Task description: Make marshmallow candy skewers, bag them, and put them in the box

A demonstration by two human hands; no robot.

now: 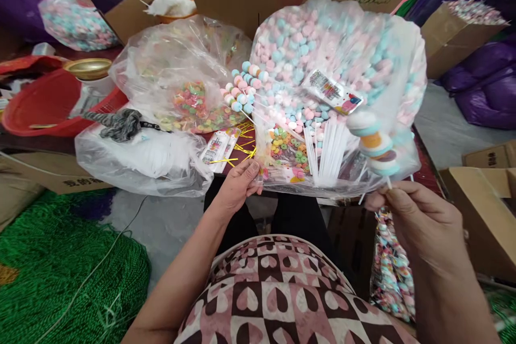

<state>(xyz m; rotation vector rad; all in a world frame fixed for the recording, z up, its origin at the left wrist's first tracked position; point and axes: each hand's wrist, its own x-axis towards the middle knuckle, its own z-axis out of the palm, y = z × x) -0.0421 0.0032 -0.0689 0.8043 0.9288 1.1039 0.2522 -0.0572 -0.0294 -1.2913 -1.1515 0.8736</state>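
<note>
My right hand (pixel 421 215) is raised at the right, thumb and fingers closed on a thin white stick. Marshmallow-like candies (pixel 373 142) in white, blue, orange and purple are threaded on it, slightly blurred. My left hand (pixel 242 185) is at the table's front edge, its thumb and finger pinching the left end of a clear printed bag (pixel 288 174). Just beyond lie ring candies (pixel 294 150) in yellow, green and orange. A bundle of white sticks (pixel 328 153) leans between my hands. Finished candy skewers (pixel 244 88) lie past my left hand.
Behind stands a large clear bag of pink and blue candies (pixel 290 37) with a printed packet (pixel 332 91) on it. Yellow twist ties (pixel 242 142) lie by a bag of white items (pixel 161 156). A red basket (pixel 32 102) is at left, cardboard boxes (pixel 484 215) at right.
</note>
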